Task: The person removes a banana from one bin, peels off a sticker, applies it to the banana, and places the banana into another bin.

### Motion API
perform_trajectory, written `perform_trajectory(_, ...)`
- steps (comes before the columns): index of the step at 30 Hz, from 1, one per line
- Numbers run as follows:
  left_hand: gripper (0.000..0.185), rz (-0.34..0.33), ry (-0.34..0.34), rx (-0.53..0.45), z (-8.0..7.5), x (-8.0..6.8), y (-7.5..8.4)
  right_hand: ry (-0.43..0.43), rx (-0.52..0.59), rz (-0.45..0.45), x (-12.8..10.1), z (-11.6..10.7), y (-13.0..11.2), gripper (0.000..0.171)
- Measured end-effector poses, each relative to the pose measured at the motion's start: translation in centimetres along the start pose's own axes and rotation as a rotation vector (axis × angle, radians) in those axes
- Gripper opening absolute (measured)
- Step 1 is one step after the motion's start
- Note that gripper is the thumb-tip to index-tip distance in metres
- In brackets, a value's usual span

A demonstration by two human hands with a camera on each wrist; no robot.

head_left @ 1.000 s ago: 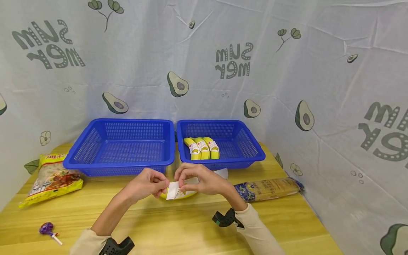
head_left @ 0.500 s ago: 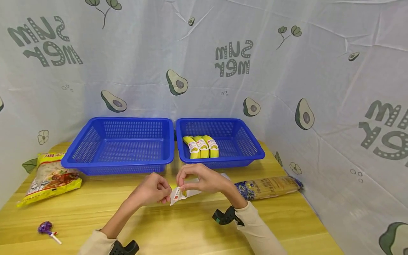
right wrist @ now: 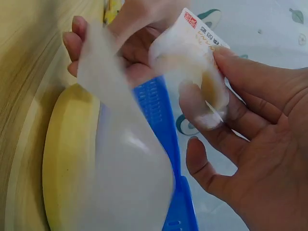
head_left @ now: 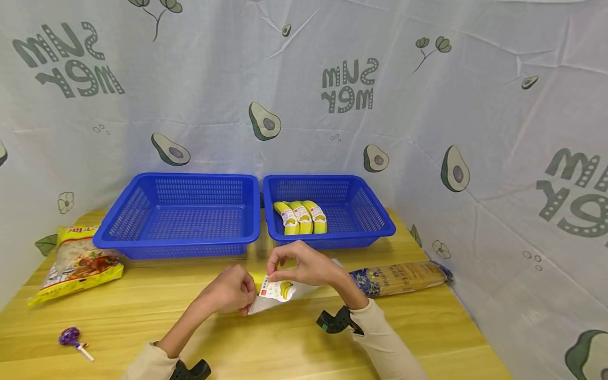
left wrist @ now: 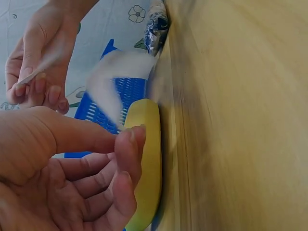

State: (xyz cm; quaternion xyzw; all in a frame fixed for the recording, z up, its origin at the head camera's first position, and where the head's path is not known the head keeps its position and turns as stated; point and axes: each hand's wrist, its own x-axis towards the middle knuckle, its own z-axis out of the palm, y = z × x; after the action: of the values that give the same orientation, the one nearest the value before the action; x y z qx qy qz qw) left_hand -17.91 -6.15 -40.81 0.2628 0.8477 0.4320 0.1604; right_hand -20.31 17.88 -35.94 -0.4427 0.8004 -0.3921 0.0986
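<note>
My right hand [head_left: 304, 266] pinches a white banana sticker [head_left: 280, 290] printed with a small red mark and yellow bananas. Between the thumb and forefinger of my left hand [head_left: 231, 290] is one end of a glossy white backing strip [right wrist: 130, 154], blurred in both wrist views. In the head view the strip passes beneath the sticker and runs to the right under my right hand. A yellow banana [right wrist: 70, 159] lies on the wooden table just beyond the strip; in the head view my hands and the papers mostly cover it.
Two blue baskets stand at the back: the left basket [head_left: 176, 244] is bare inside, the right basket [head_left: 351, 216] holds three labelled bananas [head_left: 302, 217]. A yellow food bag [head_left: 78, 264] and a purple lollipop [head_left: 71, 338] lie left, a noodle packet [head_left: 401, 278] right.
The sticker has come away from the backing strip into my right hand's pinch, its printed face turning into view. My left hand has moved down toward me, pulling the strip's end along.
</note>
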Motion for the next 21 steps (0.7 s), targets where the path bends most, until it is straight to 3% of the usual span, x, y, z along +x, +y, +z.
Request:
perform_trajectory(10, 0.033, -0.163, -0.08, 0.103, 0.33, -0.57, 0.64, -0.017, 0.08, 0.021, 0.07, 0.16, 0.35, 0.007)
perform_trajectory(15, 0.031, -0.241, -0.057, 0.119, 0.2, -0.86, 0.76, -0.028, 0.09, 0.022, 0.17, 0.28, 0.44, 0.007)
perform_trajectory(21, 0.029, -0.286, -0.016, 0.203, -0.03, -0.94, 0.68, -0.013, 0.11, 0.02, 0.07, 0.12, 0.7, 0.008)
